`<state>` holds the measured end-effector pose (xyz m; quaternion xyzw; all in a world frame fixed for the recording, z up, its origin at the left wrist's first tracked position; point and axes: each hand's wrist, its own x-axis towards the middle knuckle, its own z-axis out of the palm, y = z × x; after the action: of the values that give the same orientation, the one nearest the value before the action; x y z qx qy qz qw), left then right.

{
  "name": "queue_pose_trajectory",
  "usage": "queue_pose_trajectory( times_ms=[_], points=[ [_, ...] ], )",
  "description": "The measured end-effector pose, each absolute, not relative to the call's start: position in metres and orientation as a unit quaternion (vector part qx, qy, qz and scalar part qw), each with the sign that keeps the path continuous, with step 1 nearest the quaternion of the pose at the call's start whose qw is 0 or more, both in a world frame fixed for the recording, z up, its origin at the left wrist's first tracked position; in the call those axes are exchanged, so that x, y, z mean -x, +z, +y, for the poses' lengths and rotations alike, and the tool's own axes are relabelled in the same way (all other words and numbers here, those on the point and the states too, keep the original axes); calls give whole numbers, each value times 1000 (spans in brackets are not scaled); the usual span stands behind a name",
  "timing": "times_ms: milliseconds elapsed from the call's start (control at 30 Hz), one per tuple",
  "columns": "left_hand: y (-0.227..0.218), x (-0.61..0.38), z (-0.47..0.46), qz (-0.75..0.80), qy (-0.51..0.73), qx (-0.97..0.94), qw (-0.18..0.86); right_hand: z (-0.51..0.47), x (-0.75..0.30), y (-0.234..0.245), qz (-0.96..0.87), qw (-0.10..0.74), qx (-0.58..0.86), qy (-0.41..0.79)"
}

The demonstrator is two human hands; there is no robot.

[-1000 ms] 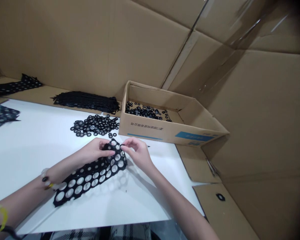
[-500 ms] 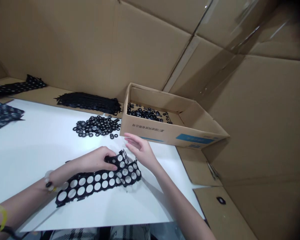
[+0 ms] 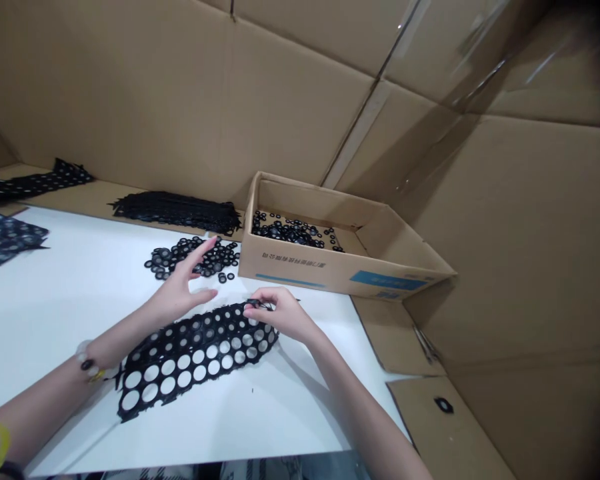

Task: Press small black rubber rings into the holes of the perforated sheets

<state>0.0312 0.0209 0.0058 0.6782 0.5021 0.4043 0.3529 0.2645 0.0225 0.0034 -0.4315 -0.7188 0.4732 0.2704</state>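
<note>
A black perforated rubber sheet [image 3: 190, 348] lies slanted on the white table. Its near rows are large see-through holes, while rings still sit in its far rows. At the sheet's far right end, my right hand [image 3: 286, 315] pinches the edge between thumb and fingers. My left hand [image 3: 179, 288] is above the sheet's far edge, fingers stretched and thumb apart, holding nothing. Just beyond its fingertips is a pile of small black rings [image 3: 180, 249]; the left fingers cover part of it.
An open cardboard box [image 3: 305, 263] with many loose black rings [image 3: 290, 232] stands at the back. Stacked black sheets [image 3: 175, 210] lie left of it, more sheets [image 3: 10, 237] at far left. Cardboard walls [image 3: 155, 87] enclose the table. One black piece [image 3: 443, 405] lies on cardboard at right.
My left hand has let go of the sheet and moved up and left, opening. My right hand has come down and gripped the sheet's right end. The folded part now lies flatter.
</note>
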Motion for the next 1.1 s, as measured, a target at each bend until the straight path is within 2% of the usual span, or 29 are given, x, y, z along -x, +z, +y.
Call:
queue_pose_trajectory(
  times_ms=[200, 500, 667, 833, 1000, 1100],
  points=[
    [-7, -49, 12, 406, 235, -732, 494, 23, -263, 0, -693, 293, 409, 516],
    [-11, -59, 8, 463, 331, -624, 535, 22, -262, -5, -699, 282, 435, 493],
    [-8, -58, 6, 429, 306, -594, 608, 18, -257, -3, -718, 281, 444, 456],
    [-9, -54, 7, 362, 246, -553, 709, 16, -252, -8, -763, 284, 452, 365],
    [-9, -52, 7, 422, 274, -547, 669, 13, -256, -1, -805, 355, 442, 178],
    [-8, -52, 6, 461, 287, -556, 629, 8, -253, 2, -812, 362, 427, 166]
  ],
)
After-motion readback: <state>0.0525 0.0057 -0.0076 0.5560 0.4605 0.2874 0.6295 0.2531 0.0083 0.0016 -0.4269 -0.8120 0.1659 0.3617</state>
